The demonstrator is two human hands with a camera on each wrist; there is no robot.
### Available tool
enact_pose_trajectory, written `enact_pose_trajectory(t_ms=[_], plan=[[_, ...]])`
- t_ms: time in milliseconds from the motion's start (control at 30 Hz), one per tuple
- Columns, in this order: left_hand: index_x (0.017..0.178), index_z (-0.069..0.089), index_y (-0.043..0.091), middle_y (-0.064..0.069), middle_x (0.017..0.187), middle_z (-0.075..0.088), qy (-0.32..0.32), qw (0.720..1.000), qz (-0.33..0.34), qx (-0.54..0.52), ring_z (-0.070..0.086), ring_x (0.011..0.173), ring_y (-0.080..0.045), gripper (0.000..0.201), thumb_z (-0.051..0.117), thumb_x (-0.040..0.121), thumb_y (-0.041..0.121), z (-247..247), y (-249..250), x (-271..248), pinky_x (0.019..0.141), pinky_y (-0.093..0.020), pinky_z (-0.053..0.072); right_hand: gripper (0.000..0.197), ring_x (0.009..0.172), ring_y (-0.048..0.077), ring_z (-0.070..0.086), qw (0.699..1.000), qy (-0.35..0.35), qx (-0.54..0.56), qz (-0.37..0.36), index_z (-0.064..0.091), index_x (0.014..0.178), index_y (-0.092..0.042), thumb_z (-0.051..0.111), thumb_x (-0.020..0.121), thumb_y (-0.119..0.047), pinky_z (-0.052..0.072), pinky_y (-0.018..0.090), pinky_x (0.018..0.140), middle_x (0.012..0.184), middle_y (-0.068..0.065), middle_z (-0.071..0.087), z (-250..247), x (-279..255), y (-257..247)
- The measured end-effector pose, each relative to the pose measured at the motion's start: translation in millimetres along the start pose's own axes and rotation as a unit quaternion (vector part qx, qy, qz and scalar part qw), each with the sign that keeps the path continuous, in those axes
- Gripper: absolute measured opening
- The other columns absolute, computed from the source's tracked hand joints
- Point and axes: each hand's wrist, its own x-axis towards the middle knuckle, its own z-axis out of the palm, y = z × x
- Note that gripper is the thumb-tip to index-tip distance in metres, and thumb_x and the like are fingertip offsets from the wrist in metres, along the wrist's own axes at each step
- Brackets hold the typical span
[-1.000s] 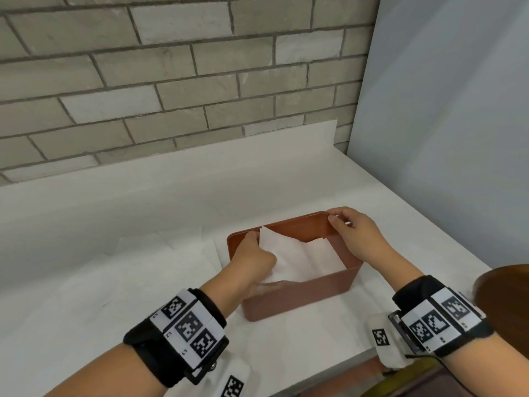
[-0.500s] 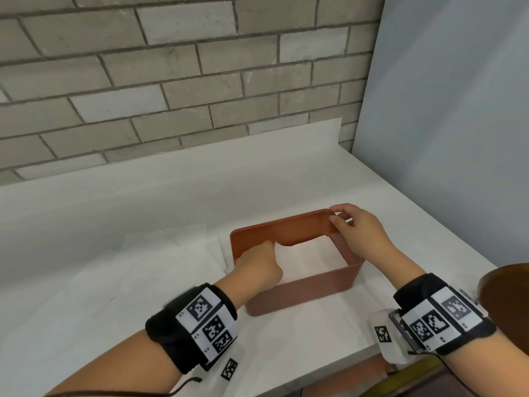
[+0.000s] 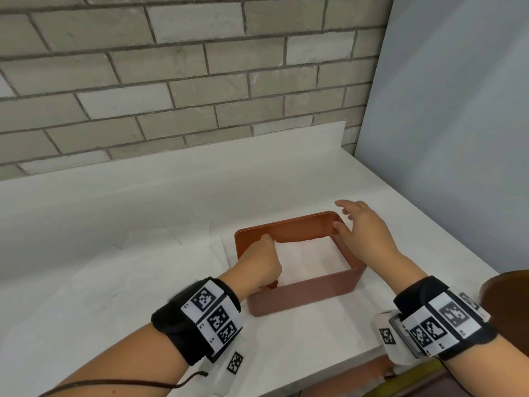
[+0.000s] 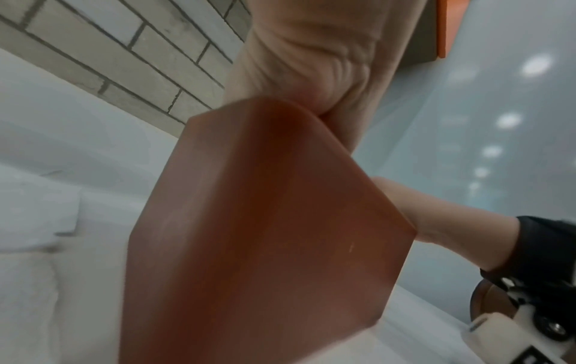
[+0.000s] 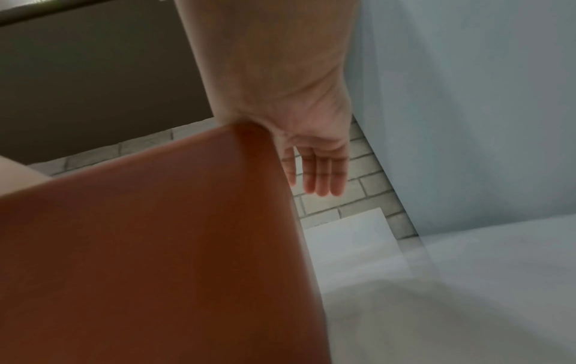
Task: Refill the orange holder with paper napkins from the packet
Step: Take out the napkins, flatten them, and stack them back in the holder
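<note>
- The left hand [image 3: 262, 263] reaches down inside the orange holder [image 3: 306, 293] at its left wall, its knuckles bent over the white napkins [image 3: 310, 257] lying flat in it; whether its fingers pinch a napkin or only press on it cannot be told, since they are hidden.
- The right hand [image 3: 363, 233] is slack and spread, holding nothing, with its fingers [image 5: 324, 172] straight past the holder's far right corner and its thumb just beside the rim (contact cannot be told).
- The holder stands upright on the white bench [image 3: 286, 181], near the front edge.
- More white paper sheets [image 3: 160, 256] lie flat on the bench to the left of the holder, touching its base.
- Both wrists carry black bands [image 3: 446, 319] with square black-and-white coded markers; no words can be read on them.
- Behind the bench is a grey brick wall [image 3: 171, 67], and at the right a pale blue-grey panel [image 3: 458, 124].
- A dark brown rounded thing [image 3: 506, 293] shows at the right edge, cut off by the frame.
</note>
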Motion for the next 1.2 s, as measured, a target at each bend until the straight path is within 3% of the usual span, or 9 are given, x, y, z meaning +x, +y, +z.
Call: enact_pose_trajectory(t_ms=[133, 233, 333, 433, 567, 700, 800, 1067, 1200], plan=[[0.149, 0.01, 0.012, -0.002, 0.073, 0.047, -0.01, 0.997, 0.019, 0.078, 0.048, 0.061, -0.013, 0.072, 0.044, 0.087, -0.003, 2.9, -1.8, 4.1, 0.05, -0.023, 0.039, 0.036, 0.107, 0.025, 0.054, 0.986, 0.063, -0.052, -0.145, 0.063, 0.121, -0.016, 0.066, 0.085, -0.016, 0.041, 0.028, 0.088, 0.111, 0.006, 0.06, -0.3, -5.0, -8.2], [0.146, 0.019, 0.012, -0.004, 0.087, 0.052, 0.016, 0.991, 0.042, 0.122, 0.056, 0.079, -0.019, 0.067, 0.05, 0.088, 0.0, 5.6, -4.4, 4.3, 0.065, -0.029, 0.047, 0.019, 0.093, 0.02, 0.061, 0.972, -0.007, -0.053, -0.227, 0.072, 0.101, -0.019, 0.068, 0.083, -0.015, 0.044, 0.023, 0.079, 0.099, 0.0, 0.066, 3.0, -7.4, -14.4], [0.137, 0.035, 0.014, -0.008, 0.118, 0.05, 0.107, 0.974, 0.086, 0.179, 0.052, 0.105, -0.025, 0.055, 0.058, 0.087, 0.006, 6.1, -6.7, 3.1, 0.082, -0.032, 0.044, 0.017, 0.092, 0.013, 0.062, 0.965, -0.114, -0.066, -0.227, 0.074, 0.098, -0.024, 0.064, 0.087, -0.018, 0.048, 0.023, 0.08, 0.101, -0.008, 0.068, 4.0, -10.0, -23.3], [0.125, 0.05, 0.014, -0.006, 0.121, 0.049, 0.186, 0.943, 0.143, 0.235, 0.048, 0.11, -0.025, 0.042, 0.059, 0.086, 0.005, 3.0, -11.4, 4.3, 0.086, -0.033, 0.041, 0.016, 0.091, 0.01, 0.061, 0.968, -0.152, -0.068, -0.19, 0.073, 0.099, -0.025, 0.063, 0.087, -0.02, 0.048, 0.025, 0.082, 0.104, -0.009, 0.067, 1.4, -8.3, -27.8], [0.116, 0.06, 0.01, -0.008, 0.117, 0.054, 0.111, 0.947, 0.145, 0.264, 0.053, 0.107, -0.025, 0.03, 0.059, 0.086, 0.003, 0.3, -17.3, 8.9, 0.081, -0.031, 0.045, 0.026, 0.108, 0.013, 0.056, 0.944, -0.256, -0.164, -0.124, 0.067, 0.112, -0.027, 0.064, 0.085, -0.026, 0.043, 0.023, 0.087, 0.12, -0.008, 0.06, 2.7, -1.5, -32.9], [0.12, 0.059, 0.014, -0.008, 0.119, 0.055, 0.015, 0.932, 0.154, 0.329, 0.052, 0.109, -0.027, 0.04, 0.067, 0.084, 0.029, -0.6, -15.7, 10.1, 0.082, -0.034, 0.044, 0.038, 0.119, 0.02, 0.052, 0.924, -0.308, -0.195, -0.118, 0.058, 0.125, -0.026, 0.062, 0.088, -0.029, 0.043, 0.03, 0.097, 0.132, -0.002, 0.056, 19.3, 13.8, -45.1], [0.129, 0.053, 0.022, -0.007, 0.122, 0.05, -0.029, 0.924, 0.178, 0.338, 0.048, 0.112, -0.027, 0.042, 0.059, 0.088, 0.019, -2.0, -15.3, 11.4, 0.078, -0.032, 0.037, 0.046, 0.121, 0.023, 0.048, 0.9, -0.347, -0.229, -0.131, 0.046, 0.136, -0.028, 0.055, 0.092, -0.034, 0.042, 0.033, 0.098, 0.135, 0.001, 0.052, 34.0, 18.2, -48.8], [0.127, 0.047, 0.022, -0.007, 0.128, 0.042, -0.068, 0.915, 0.206, 0.341, 0.048, 0.109, -0.027, 0.042, 0.054, 0.087, 0.008, -4.1, -16.8, 15.1, 0.077, -0.033, 0.038, 0.043, 0.115, 0.024, 0.047, 0.878, -0.322, -0.307, -0.176, 0.05, 0.131, -0.026, 0.05, 0.092, -0.044, 0.04, 0.033, 0.089, 0.125, 0.004, 0.051, 40.2, 20.2, -50.2], [0.124, 0.048, 0.023, -0.005, 0.13, 0.041, -0.086, 0.919, 0.218, 0.316, 0.047, 0.108, -0.026, 0.04, 0.053, 0.087, 0.006, -3.8, -19.5, 19.4, 0.08, -0.034, 0.041, 0.04, 0.108, 0.023, 0.055, 0.896, -0.327, -0.26, -0.149, 0.052, 0.126, -0.025, 0.056, 0.089, -0.04, 0.044, 0.03, 0.081, 0.123, 0.001, 0.057, 41.7, 21.3, -46.5]])
